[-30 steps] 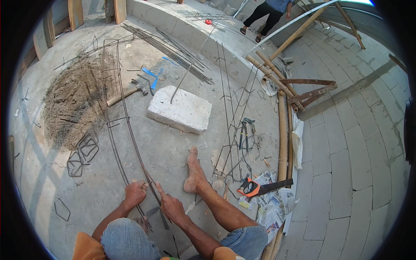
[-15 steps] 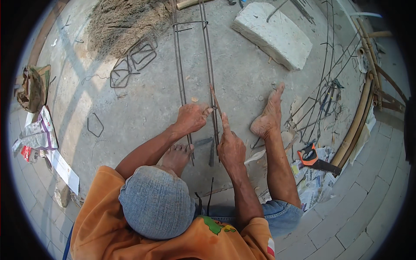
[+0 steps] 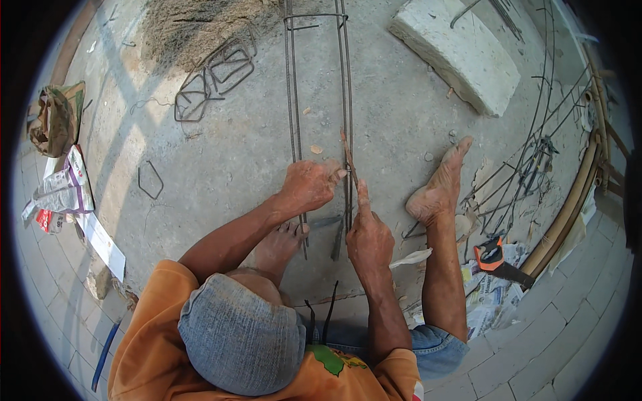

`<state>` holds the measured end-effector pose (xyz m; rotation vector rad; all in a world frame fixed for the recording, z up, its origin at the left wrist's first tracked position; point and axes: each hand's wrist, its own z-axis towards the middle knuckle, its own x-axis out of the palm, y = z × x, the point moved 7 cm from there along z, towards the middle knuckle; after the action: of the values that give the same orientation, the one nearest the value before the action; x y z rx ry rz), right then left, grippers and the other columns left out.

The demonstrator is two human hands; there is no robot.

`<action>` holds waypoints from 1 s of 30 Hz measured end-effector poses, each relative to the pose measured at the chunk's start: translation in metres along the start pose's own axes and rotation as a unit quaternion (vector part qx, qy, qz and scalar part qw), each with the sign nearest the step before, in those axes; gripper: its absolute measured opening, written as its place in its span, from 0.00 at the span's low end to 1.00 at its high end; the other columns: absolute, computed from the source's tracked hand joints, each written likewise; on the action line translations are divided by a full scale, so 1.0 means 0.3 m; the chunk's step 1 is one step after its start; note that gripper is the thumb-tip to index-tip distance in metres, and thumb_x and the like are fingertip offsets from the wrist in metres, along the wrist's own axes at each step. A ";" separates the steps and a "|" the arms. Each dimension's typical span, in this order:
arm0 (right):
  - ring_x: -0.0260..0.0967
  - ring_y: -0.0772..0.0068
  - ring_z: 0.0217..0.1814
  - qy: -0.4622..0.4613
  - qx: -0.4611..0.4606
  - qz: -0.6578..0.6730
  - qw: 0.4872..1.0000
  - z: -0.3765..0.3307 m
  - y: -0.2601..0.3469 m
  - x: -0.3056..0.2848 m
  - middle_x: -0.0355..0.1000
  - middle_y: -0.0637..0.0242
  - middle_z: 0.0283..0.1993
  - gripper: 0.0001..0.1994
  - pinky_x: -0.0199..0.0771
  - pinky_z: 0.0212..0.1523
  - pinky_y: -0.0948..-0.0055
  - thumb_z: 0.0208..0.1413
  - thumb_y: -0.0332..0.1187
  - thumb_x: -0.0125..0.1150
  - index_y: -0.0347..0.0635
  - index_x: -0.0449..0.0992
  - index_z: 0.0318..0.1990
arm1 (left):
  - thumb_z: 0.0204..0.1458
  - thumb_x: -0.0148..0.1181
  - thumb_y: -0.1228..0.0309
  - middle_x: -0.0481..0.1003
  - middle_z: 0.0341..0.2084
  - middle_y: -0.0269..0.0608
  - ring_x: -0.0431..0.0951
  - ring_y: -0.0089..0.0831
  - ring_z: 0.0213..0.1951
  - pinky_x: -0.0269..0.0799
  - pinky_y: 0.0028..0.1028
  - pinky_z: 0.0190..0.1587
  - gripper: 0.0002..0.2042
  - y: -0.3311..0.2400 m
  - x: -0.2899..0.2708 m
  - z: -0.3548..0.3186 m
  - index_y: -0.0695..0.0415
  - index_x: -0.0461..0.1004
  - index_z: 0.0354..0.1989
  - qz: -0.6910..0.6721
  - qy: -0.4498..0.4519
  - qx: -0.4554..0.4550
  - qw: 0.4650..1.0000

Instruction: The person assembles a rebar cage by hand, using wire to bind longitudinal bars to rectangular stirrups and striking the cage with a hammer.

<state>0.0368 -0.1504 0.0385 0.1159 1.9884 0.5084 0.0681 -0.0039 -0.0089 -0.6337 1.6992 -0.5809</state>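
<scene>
A long frame of thin steel reinforcing bars (image 3: 293, 93) lies on the concrete, with a bent stirrup (image 3: 314, 15) across its far end. My left hand (image 3: 311, 186) reaches over the left pair of bars. Its fingers are closed in a pinch at the right pair (image 3: 345, 80), beside a crosspiece; what they grip is too small to make out. My right hand (image 3: 370, 237) is closed round a slim rusty metal rod (image 3: 348, 152), index finger stretched along it. The rod's far end leans over the right pair, close to my left fingertips.
Loose stirrups (image 3: 214, 77) lie near a sand heap (image 3: 200, 33); a single one (image 3: 150, 180) is farther left. A white block (image 3: 461, 57) sits far right. Tangled bars (image 3: 521, 167), an orange-handled saw (image 3: 491, 255) and bamboo poles (image 3: 568, 207) line the right. My bare foot (image 3: 438, 180) is planted between.
The whole view has shifted, so the bars and floor things appear farther right. Both hands keep their places on the frame, and the rod stays in my right hand.
</scene>
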 end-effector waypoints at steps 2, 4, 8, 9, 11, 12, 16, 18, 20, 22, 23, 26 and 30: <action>0.72 0.53 0.20 0.010 0.008 -0.007 1.000 0.000 0.007 -0.001 0.71 0.53 0.22 0.36 0.72 0.20 0.56 0.51 0.25 0.57 0.50 0.55 0.69 | 0.57 0.55 0.65 0.70 0.12 0.46 0.73 0.46 0.17 0.66 0.42 0.21 0.10 0.003 0.003 0.002 0.57 0.73 0.27 -0.014 0.016 -0.007 1.000; 0.72 0.55 0.20 0.022 0.011 -0.011 1.000 0.001 0.021 0.009 0.71 0.53 0.22 0.36 0.72 0.19 0.57 0.51 0.25 0.57 0.49 0.54 0.69 | 0.57 0.56 0.66 0.70 0.12 0.46 0.73 0.44 0.17 0.65 0.41 0.21 0.10 0.019 0.007 -0.003 0.57 0.73 0.27 -0.025 0.030 -0.018 0.999; 0.72 0.57 0.19 0.015 0.012 -0.027 0.999 -0.018 0.052 0.000 0.71 0.54 0.22 0.36 0.71 0.18 0.59 0.50 0.25 0.57 0.46 0.54 0.69 | 0.56 0.56 0.66 0.70 0.12 0.45 0.73 0.42 0.16 0.65 0.39 0.20 0.09 0.034 0.009 -0.008 0.57 0.73 0.27 -0.023 0.023 -0.021 0.999; 0.72 0.57 0.19 0.015 0.016 -0.037 0.999 -0.022 0.058 -0.004 0.71 0.54 0.22 0.36 0.72 0.18 0.60 0.50 0.25 0.57 0.45 0.53 0.69 | 0.56 0.56 0.66 0.70 0.12 0.45 0.73 0.42 0.16 0.65 0.39 0.20 0.09 0.035 0.013 -0.008 0.57 0.73 0.27 -0.025 0.027 -0.023 0.999; 0.72 0.57 0.19 0.023 0.031 -0.047 0.998 -0.025 0.065 -0.001 0.71 0.55 0.22 0.37 0.72 0.18 0.60 0.50 0.25 0.57 0.44 0.53 0.69 | 0.56 0.57 0.66 0.70 0.12 0.45 0.73 0.43 0.16 0.65 0.39 0.20 0.09 0.017 0.011 -0.008 0.57 0.74 0.27 -0.010 0.029 -0.017 0.999; 0.72 0.57 0.19 0.029 0.047 -0.056 0.997 -0.026 0.065 0.001 0.72 0.55 0.22 0.37 0.72 0.18 0.60 0.49 0.25 0.57 0.44 0.53 0.69 | 0.56 0.57 0.66 0.70 0.12 0.45 0.73 0.43 0.16 0.65 0.39 0.20 0.09 0.008 0.011 -0.008 0.57 0.74 0.27 0.006 0.030 -0.009 0.999; 0.73 0.50 0.22 0.047 0.057 -0.054 0.996 -0.024 0.084 -0.006 0.73 0.51 0.23 0.36 0.71 0.22 0.55 0.49 0.23 0.56 0.40 0.54 0.68 | 0.56 0.57 0.66 0.71 0.12 0.46 0.73 0.45 0.16 0.66 0.40 0.21 0.09 0.024 0.003 -0.008 0.58 0.75 0.28 -0.028 0.011 -0.017 0.999; 0.73 0.50 0.22 0.038 0.015 -0.033 0.999 -0.030 0.077 -0.014 0.73 0.51 0.23 0.36 0.71 0.22 0.55 0.48 0.22 0.55 0.39 0.55 0.68 | 0.56 0.56 0.65 0.71 0.13 0.46 0.73 0.45 0.17 0.66 0.40 0.22 0.09 0.026 -0.010 -0.009 0.57 0.76 0.29 -0.039 0.004 -0.017 0.999; 0.73 0.50 0.23 0.054 0.031 -0.041 0.997 -0.037 0.085 -0.016 0.73 0.51 0.23 0.35 0.70 0.22 0.55 0.48 0.22 0.55 0.39 0.55 0.68 | 0.56 0.56 0.65 0.71 0.13 0.46 0.73 0.45 0.17 0.66 0.40 0.22 0.10 0.029 0.006 -0.016 0.57 0.76 0.29 -0.022 0.025 -0.020 0.999; 0.73 0.50 0.23 0.070 0.046 -0.049 0.995 -0.020 0.092 -0.010 0.73 0.51 0.24 0.35 0.70 0.22 0.54 0.48 0.22 0.55 0.39 0.55 0.68 | 0.57 0.55 0.64 0.71 0.13 0.46 0.73 0.46 0.17 0.66 0.40 0.22 0.10 0.044 0.011 -0.011 0.57 0.76 0.29 -0.005 0.044 -0.025 0.999; 0.73 0.51 0.21 0.058 0.041 -0.057 0.996 -0.017 0.088 -0.023 0.73 0.52 0.23 0.35 0.72 0.22 0.55 0.48 0.23 0.56 0.41 0.56 0.68 | 0.57 0.55 0.64 0.71 0.13 0.46 0.73 0.45 0.17 0.66 0.40 0.22 0.11 0.028 0.010 -0.004 0.57 0.76 0.29 -0.007 0.022 -0.012 1.000; 0.72 0.51 0.20 0.060 0.043 -0.052 0.996 -0.035 0.053 -0.070 0.72 0.53 0.22 0.34 0.72 0.23 0.55 0.48 0.24 0.56 0.42 0.57 0.67 | 0.57 0.55 0.63 0.70 0.13 0.46 0.73 0.45 0.18 0.66 0.40 0.23 0.11 0.010 0.010 -0.003 0.56 0.76 0.29 -0.022 0.015 -0.012 1.000; 0.72 0.51 0.21 0.071 0.029 -0.059 0.995 -0.036 0.056 -0.064 0.72 0.53 0.22 0.34 0.71 0.22 0.55 0.48 0.22 0.56 0.43 0.59 0.66 | 0.57 0.55 0.64 0.70 0.13 0.45 0.73 0.44 0.18 0.66 0.40 0.23 0.10 0.030 0.009 -0.005 0.56 0.75 0.28 -0.012 0.033 -0.023 0.999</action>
<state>0.0339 -0.1441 0.0652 -0.0017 2.1360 0.3924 0.0651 0.0009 -0.0167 -0.6757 1.7718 -0.5873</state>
